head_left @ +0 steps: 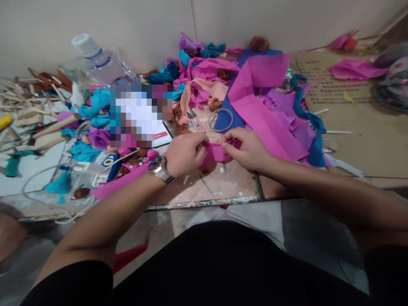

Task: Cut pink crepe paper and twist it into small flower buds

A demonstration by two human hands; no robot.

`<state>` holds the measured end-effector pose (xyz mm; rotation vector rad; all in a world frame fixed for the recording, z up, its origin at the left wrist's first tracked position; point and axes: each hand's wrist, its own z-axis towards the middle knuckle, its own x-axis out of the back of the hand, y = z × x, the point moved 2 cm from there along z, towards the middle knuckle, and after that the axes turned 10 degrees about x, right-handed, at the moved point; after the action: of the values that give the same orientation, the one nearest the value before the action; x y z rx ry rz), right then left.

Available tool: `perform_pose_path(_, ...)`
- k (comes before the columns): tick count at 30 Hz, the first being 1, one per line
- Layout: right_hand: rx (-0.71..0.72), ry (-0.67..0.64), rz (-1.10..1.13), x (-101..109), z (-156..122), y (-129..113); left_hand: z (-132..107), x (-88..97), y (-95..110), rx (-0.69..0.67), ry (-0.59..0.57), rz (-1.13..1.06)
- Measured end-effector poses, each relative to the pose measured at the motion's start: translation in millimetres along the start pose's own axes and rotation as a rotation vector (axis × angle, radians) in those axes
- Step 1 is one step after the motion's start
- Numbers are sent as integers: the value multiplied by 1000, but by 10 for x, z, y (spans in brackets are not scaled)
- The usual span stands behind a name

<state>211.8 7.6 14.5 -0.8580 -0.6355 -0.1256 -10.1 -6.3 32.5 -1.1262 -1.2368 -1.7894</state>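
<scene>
A small strip of pink crepe paper point(216, 154) is stretched between my two hands, just above the table's near edge. My left hand point(186, 155), with a metal watch at the wrist, pinches its left end. The other end is gripped by the thumb and fingers of my right hand point(245, 148). Right behind them lie a ring-shaped roll of tape point(220, 120) and small thread snips point(196, 122). A long sheet of magenta crepe paper point(270, 114) spreads out beyond my right hand.
Crumpled paper pieces point(204, 68) heap up at the back. A clear bottle point(105, 63) with a white cap stands behind a phone point(162, 136), its screen blurred. Wooden sticks point(22, 102) pile at left; cardboard point(357, 127) covers the right side. A white cable point(41, 170) loops at left.
</scene>
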Motion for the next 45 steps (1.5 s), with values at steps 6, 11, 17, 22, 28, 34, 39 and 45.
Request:
perform_pose_path(6, 17, -62, 9, -26, -3, -46, -10, 12, 55, -103, -127, -171)
perform_pose_path(11, 31, -102, 30, -25, -13, -58, -15, 1, 70, -72, -163, -267)
perform_pose_path(17, 96, -73, 25, -35, -16, -49, -22, 19, 75, -84, -186, -305)
perform_pose_path(22, 133, -84, -24, -53, -17, -19, -13, 36, 77, -45, -262, -339)
perform_pose_path(28, 285, -125, -62, -57, -28, -16, 4, 25, 43, -4, -305, -407)
perform_pose_path(34, 286, -56, -82, -26, -24, -33, 5, 50, 55, -12, -297, -359)
perform_pose_path(39, 269, -47, -73, -12, -21, -47, -4, 65, 79, -53, -277, -345)
perform_pose_path(45, 186, -32, -64, -27, -23, -35, -23, 68, 101, -74, -226, -300)
